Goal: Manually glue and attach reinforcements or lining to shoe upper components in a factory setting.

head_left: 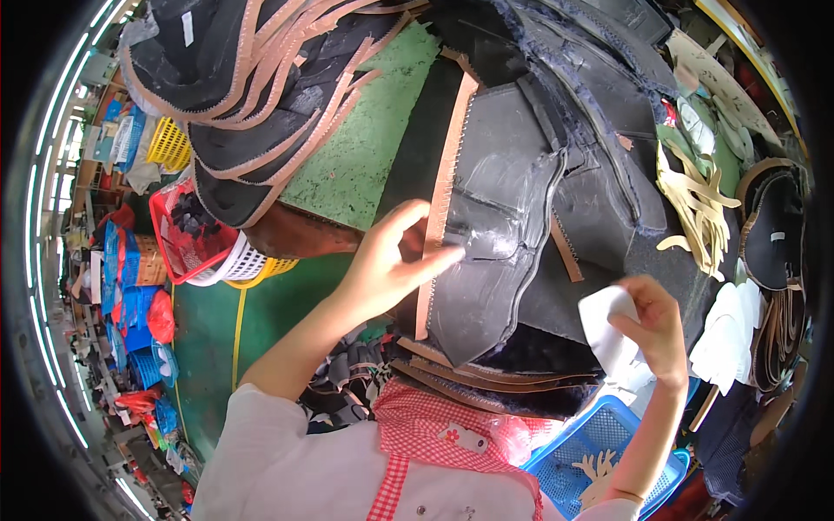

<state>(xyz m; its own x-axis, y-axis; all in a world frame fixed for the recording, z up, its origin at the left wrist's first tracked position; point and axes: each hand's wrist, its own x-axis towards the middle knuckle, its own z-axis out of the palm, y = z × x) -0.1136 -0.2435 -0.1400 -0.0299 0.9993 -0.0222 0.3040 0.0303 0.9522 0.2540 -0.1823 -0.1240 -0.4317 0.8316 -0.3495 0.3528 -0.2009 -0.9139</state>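
Yellow basket [170, 146], red basket [162, 236], red bag [161, 316], green floor [207, 347]

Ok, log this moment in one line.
Left hand: at tan strip on black piece | right hand: holding white piece | nearby: blue basket

Green tabletop [360, 143] passage (black panels [499, 165] both sides)

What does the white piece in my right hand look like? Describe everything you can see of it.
The white piece is thin, apparently flat, with a smooth, rounded outline and no visible markings. It could be paper, card or cloth; I can't tell which. Your right hand grips its right side, with the thumb covering part of it. It's held up, right of the large black panel. Whether it touches anything behind is unclear.
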